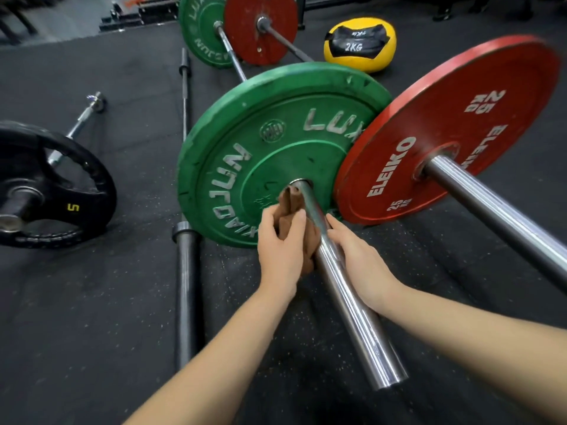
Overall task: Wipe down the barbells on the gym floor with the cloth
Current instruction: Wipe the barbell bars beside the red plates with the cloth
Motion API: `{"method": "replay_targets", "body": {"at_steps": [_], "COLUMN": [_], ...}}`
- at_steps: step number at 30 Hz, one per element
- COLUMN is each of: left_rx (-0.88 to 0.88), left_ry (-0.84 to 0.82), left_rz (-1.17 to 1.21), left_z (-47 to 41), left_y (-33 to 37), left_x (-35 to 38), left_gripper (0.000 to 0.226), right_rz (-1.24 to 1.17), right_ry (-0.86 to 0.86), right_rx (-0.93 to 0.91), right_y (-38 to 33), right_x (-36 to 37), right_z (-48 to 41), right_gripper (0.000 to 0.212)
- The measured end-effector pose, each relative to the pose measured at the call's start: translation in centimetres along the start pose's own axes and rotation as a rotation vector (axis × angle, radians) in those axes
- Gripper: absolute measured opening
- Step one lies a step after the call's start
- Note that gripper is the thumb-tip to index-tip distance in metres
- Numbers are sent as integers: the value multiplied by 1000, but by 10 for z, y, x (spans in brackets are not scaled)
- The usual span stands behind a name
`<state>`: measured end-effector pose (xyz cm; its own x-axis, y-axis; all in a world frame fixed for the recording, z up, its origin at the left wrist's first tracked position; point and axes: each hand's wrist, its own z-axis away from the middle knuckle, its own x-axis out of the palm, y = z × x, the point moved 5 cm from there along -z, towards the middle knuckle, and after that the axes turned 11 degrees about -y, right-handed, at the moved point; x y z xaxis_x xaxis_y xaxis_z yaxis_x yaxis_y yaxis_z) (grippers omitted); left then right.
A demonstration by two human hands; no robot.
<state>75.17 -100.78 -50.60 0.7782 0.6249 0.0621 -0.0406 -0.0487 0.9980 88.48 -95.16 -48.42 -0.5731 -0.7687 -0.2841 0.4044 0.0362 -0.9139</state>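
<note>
**A:** Where is the cloth just now?

**B:** Bunched in the left hand (280,246). The brown cloth (293,199) is pinched between thumb and curled fingers and pressed to the chrome sleeve (359,326), right where it meets the green plate (260,154). The right hand (360,262) lies along the sleeve's three o'clock side with its fingers (337,233) straight and together. I can't tell where its thumb is.

**A:** What could go wrong?

**B:** Mostly a pinch, I'd judge. Both sets of fingertips sit close to the plate face, so a hard push toward twelve o'clock could jam them against it. The sleeve probably spins (they usually do), so the cloth may slip round rather than scrub. The right hand is only resting, so it would hardly stop the bar if it rolled.

**A:** And room to move?

**B:** Toward six o'clock the sleeve runs free to its open end, a clear stroke. At three o'clock the red plate (454,118) overlaps the green one and its own sleeve (503,216) crowds that side. At nine o'clock a bare bar (186,286) lies near on the floor (92,302), with the black plate (76,191) well beyond it.
</note>
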Motion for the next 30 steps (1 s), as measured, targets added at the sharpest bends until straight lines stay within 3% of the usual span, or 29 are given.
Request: {"method": "replay_targets", "body": {"at_steps": [4, 10, 17, 20, 24, 28, 30], "left_rx": [-15, 13, -32, 31, 1, -18, -55], "left_ry": [31, -75, -11, -30, -41, -32, -8], "left_rz": [-95, -54, -99, -185, -109, -91, -59], "left_z": [-13, 60, -1, 23, 66, 53, 33], "left_y": [2, -6, 7, 20, 5, -2, -2], "left_x": [-1, 16, -2, 9, 13, 8, 2], "left_gripper": [18, 21, 23, 16, 16, 21, 24], "right_rz": [-21, -86, -82, -108, -157, -115, -92], "right_ry": [-18, 27, -4, 12, 12, -52, -194], "right_rx": [23, 46, 39, 28, 41, 63, 38], "right_y": [-1, 2, 5, 6, 10, 14, 47], "right_x": [2, 1, 6, 7, 7, 8, 8], "right_z": [1, 0, -2, -3, -7, -14, -35], "right_gripper": [50, 45, 49, 49, 47, 50, 63]}}
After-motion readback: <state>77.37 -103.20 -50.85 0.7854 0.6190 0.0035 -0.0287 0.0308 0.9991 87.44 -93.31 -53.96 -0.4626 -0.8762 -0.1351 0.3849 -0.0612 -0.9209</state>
